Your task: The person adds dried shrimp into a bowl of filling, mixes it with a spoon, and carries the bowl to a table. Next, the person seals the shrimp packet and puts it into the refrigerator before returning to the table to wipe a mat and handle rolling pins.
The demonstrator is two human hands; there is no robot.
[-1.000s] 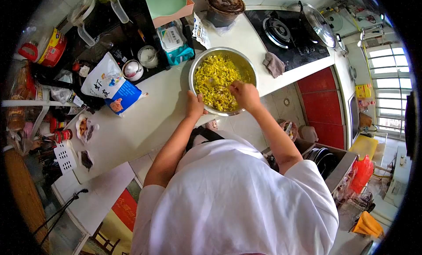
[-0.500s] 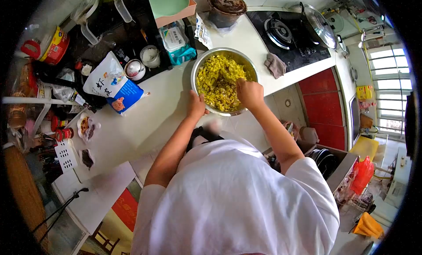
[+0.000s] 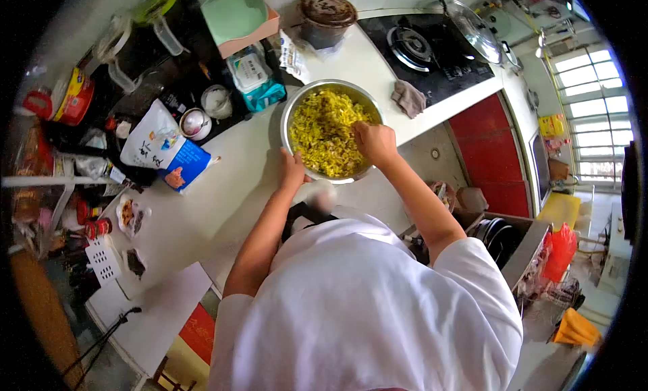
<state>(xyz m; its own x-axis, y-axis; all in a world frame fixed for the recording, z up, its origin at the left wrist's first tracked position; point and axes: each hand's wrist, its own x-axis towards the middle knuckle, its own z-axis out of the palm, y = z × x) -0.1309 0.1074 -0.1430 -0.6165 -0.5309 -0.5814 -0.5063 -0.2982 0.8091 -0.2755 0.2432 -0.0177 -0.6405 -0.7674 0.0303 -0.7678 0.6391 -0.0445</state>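
Observation:
A steel bowl (image 3: 287, 143) sits near the counter's front edge, filled with a yellow-green chopped mixture (image 3: 324, 131). My left hand (image 3: 293, 170) grips the bowl's rim at its lower left. Over the right side of the bowl, my right hand (image 3: 374, 143) is closed in a fist just above the mixture; what it holds is hidden.
Left on the counter (image 3: 229, 168) lie a blue and white bag (image 3: 165, 148) and small dishes (image 3: 128, 215). Behind the bowl are a wipes pack (image 3: 251, 72) and a lidded pot (image 3: 327, 23). A grey cloth (image 3: 409, 98) lies beside the gas stove (image 3: 432, 53).
The view has shifted, so the counter and stove appear further left. My right hand has moved within the bowl's right side, and the mixture has changed shape. My left hand stays on the rim.

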